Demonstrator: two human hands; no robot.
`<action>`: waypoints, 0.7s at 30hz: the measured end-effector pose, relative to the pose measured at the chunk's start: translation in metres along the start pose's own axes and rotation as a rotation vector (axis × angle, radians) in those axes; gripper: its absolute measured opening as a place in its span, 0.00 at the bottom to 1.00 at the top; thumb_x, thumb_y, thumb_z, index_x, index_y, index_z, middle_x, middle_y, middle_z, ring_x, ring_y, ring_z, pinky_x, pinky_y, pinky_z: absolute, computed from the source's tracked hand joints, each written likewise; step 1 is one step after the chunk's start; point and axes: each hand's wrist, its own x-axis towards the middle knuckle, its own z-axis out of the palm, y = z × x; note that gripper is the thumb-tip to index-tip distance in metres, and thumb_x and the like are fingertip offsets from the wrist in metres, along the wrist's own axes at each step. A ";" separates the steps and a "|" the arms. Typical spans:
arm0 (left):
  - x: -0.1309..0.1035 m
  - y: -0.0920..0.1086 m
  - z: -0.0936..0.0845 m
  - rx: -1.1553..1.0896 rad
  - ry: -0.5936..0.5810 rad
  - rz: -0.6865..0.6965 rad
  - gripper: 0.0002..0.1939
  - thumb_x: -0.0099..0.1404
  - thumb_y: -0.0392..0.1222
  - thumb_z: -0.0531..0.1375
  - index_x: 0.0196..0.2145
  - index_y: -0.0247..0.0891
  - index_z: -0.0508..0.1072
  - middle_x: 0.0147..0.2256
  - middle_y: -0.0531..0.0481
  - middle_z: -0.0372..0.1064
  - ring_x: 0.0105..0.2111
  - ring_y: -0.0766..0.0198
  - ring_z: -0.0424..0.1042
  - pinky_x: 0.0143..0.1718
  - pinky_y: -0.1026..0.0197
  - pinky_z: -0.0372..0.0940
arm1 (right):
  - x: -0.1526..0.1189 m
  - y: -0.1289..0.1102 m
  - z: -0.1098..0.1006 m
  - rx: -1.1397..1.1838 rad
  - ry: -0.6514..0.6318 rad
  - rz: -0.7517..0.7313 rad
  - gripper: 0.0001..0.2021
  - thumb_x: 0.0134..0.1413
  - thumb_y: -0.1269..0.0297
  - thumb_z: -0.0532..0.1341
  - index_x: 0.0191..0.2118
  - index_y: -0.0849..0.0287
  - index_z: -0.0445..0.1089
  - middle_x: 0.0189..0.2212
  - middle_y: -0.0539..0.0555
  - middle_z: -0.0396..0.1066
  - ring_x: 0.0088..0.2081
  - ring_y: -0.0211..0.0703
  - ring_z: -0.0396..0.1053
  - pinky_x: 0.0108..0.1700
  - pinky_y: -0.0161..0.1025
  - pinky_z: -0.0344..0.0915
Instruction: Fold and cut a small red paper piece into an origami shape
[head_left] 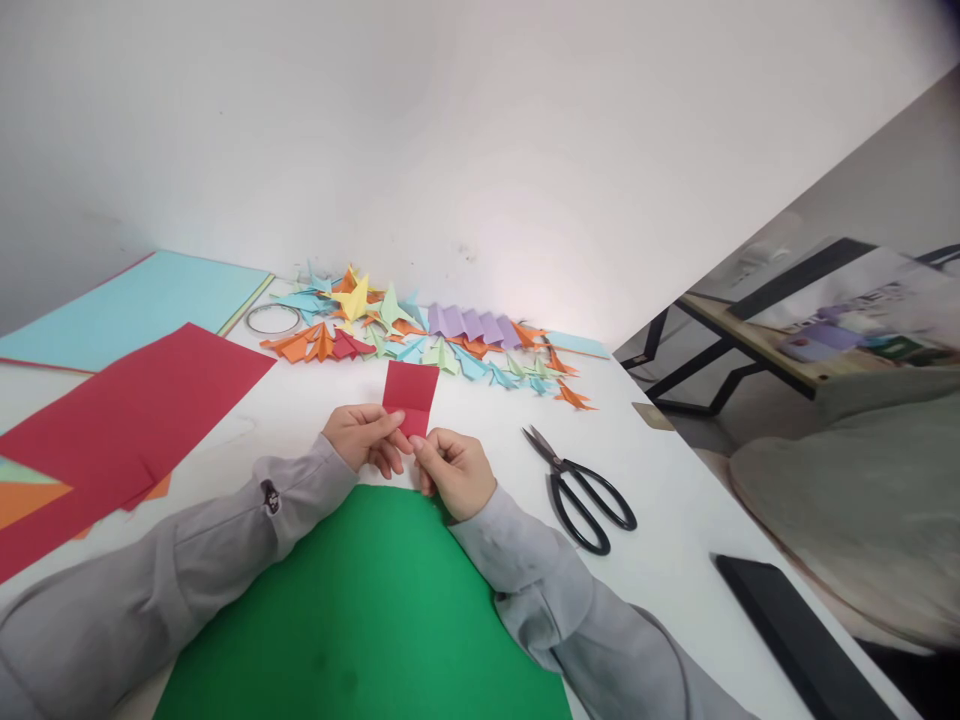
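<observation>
A small red paper square (pixel 411 386) with a crease across its middle is held up between my two hands, just above the table. My left hand (pixel 367 437) pinches its lower left edge, thumb on the front face. At the lower right corner, my right hand (pixel 456 468) grips the paper between thumb and curled fingers. Below both hands lies a large green sheet (pixel 360 610). Black-handled scissors (pixel 579 490) rest to the right of my right hand, blades slightly apart and pointing away from me.
Folded paper figures (pixel 354 298) in several colours line the wall, with a pleated purple paper strip (pixel 474 326) among them. A tape roll (pixel 273 319), blue sheets (pixel 135 310) and a large red sheet (pixel 165 400) lie left. A black flat object (pixel 795 630) sits near the right edge.
</observation>
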 end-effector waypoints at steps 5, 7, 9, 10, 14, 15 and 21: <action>0.000 0.001 0.000 -0.048 0.021 0.011 0.24 0.44 0.57 0.65 0.12 0.31 0.68 0.11 0.49 0.64 0.09 0.68 0.63 0.09 0.67 0.59 | -0.003 -0.001 0.001 -0.067 -0.026 -0.047 0.22 0.48 0.49 0.59 0.14 0.58 0.58 0.08 0.45 0.59 0.12 0.30 0.54 0.16 0.30 0.51; 0.001 0.001 -0.001 -0.065 0.033 0.025 0.22 0.46 0.55 0.65 0.13 0.30 0.69 0.11 0.49 0.64 0.10 0.68 0.63 0.09 0.67 0.59 | -0.003 0.000 0.000 -0.065 -0.022 -0.035 0.22 0.48 0.48 0.59 0.15 0.58 0.58 0.08 0.45 0.59 0.12 0.30 0.54 0.16 0.30 0.51; 0.001 0.000 -0.002 -0.097 0.069 0.049 0.19 0.48 0.51 0.65 0.16 0.30 0.70 0.16 0.47 0.69 0.11 0.68 0.64 0.10 0.67 0.60 | -0.003 0.000 0.000 -0.026 -0.002 0.009 0.21 0.47 0.47 0.58 0.17 0.59 0.60 0.08 0.45 0.59 0.11 0.30 0.54 0.15 0.30 0.52; 0.001 0.000 -0.002 -0.115 0.092 0.060 0.17 0.48 0.50 0.65 0.18 0.30 0.71 0.20 0.45 0.72 0.12 0.68 0.65 0.11 0.66 0.62 | -0.003 0.000 0.000 0.000 0.012 0.037 0.20 0.47 0.47 0.58 0.18 0.59 0.61 0.08 0.45 0.60 0.11 0.30 0.55 0.14 0.30 0.52; 0.001 -0.002 -0.004 -0.153 0.104 0.101 0.13 0.49 0.43 0.65 0.31 0.30 0.75 0.31 0.41 0.75 0.18 0.64 0.71 0.15 0.64 0.66 | -0.001 0.001 -0.001 0.094 0.053 0.093 0.16 0.45 0.49 0.60 0.25 0.58 0.60 0.10 0.43 0.61 0.11 0.31 0.56 0.13 0.29 0.52; 0.001 -0.002 -0.005 -0.166 0.083 0.109 0.15 0.49 0.40 0.64 0.35 0.30 0.75 0.30 0.42 0.75 0.20 0.62 0.72 0.17 0.62 0.67 | -0.001 0.002 -0.001 0.119 0.071 0.075 0.15 0.45 0.51 0.61 0.27 0.57 0.58 0.10 0.42 0.61 0.11 0.31 0.56 0.13 0.28 0.53; 0.003 -0.003 -0.007 -0.310 0.005 0.131 0.17 0.46 0.34 0.63 0.37 0.32 0.77 0.34 0.42 0.75 0.32 0.55 0.74 0.29 0.55 0.70 | -0.002 0.012 -0.003 -0.054 0.185 -0.257 0.23 0.44 0.68 0.61 0.47 0.51 0.55 0.27 0.46 0.68 0.22 0.34 0.64 0.18 0.29 0.58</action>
